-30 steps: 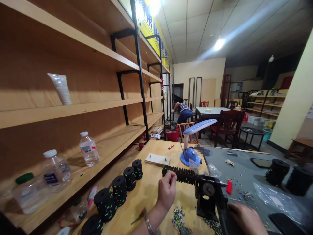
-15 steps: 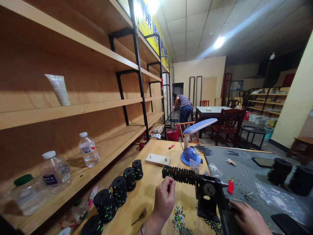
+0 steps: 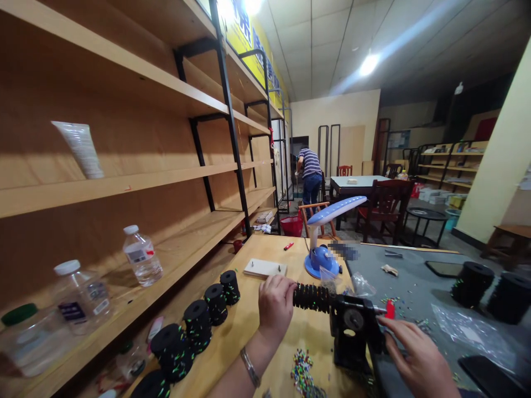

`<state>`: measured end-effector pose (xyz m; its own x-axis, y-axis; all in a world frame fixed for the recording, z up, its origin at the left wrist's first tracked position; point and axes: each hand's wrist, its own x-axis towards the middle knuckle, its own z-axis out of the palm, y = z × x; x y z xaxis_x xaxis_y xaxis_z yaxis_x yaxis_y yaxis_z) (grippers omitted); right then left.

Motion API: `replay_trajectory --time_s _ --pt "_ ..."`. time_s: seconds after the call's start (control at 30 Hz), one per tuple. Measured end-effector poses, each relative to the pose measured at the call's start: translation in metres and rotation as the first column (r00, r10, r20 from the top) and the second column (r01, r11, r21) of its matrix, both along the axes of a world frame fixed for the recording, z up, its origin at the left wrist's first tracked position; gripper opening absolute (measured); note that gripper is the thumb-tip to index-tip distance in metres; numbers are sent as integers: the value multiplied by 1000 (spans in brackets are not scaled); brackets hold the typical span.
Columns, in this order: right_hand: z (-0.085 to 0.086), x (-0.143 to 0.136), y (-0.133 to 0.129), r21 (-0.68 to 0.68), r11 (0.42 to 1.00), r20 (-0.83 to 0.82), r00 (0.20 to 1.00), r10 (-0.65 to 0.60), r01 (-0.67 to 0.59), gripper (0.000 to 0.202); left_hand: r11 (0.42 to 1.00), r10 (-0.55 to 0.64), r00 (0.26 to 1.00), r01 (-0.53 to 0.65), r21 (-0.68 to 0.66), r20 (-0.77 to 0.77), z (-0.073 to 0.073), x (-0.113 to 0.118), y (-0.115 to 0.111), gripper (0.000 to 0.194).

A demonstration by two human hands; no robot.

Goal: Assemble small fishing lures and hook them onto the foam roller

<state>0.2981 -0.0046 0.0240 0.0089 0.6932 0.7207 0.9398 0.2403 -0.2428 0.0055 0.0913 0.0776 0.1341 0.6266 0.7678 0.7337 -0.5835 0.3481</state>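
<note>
A black ribbed roll (image 3: 313, 298) dotted with coloured bits lies sideways on a black winding device (image 3: 352, 326) clamped at the table's middle. My left hand (image 3: 276, 304), with a metal bracelet at its wrist, has its fingers closed around the roll's left end. At the device's right side, my right hand (image 3: 418, 354) touches the black part near a red piece (image 3: 390, 309); its fingers are partly extended and what they hold is hidden. Small multicoloured pieces (image 3: 302, 370) are heaped on the wooden table below the roll.
Several black rolls (image 3: 197, 326) stand along the table's left edge, more on the grey right side. A blue lamp (image 3: 318, 261) and a white plate (image 3: 264, 268) are behind. Shelves with bottles (image 3: 141, 257) are left. A person (image 3: 311, 171) stands far back.
My left hand has moved up and onto the roll's left end. My right hand has shifted up and left against the device. The distant person has straightened somewhat.
</note>
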Motion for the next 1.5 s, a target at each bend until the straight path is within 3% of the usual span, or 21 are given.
replay_trajectory --time_s 0.13,0.33,0.5,0.73,1.1,1.3,1.5 --pt "37 -51 13 54 985 20 987 161 -162 22 996 -51 992 59 -67 112 -1 -1 5 20" --pt "75 -111 53 -80 936 23 938 345 -342 17 965 -112 950 174 -196 291 -1 0 11 22" --pt "91 -124 90 -256 901 128 912 391 -350 18 954 -120 942 197 -227 314 1 -1 12 23" --pt "114 -136 109 -475 814 360 770 527 -335 19 952 -126 930 211 -222 345 -2 -3 13 22" --pt "124 -151 119 -588 771 502 636 586 -246 17 943 -115 911 226 -246 396 -1 -3 16 21" --pt "116 -152 118 -506 832 516 693 504 -228 14 943 -114 896 234 -237 429 -1 -3 18 22" --pt "103 -148 125 -459 848 470 737 486 -266 14 934 -112 885 249 -257 451 2 -3 17 21"
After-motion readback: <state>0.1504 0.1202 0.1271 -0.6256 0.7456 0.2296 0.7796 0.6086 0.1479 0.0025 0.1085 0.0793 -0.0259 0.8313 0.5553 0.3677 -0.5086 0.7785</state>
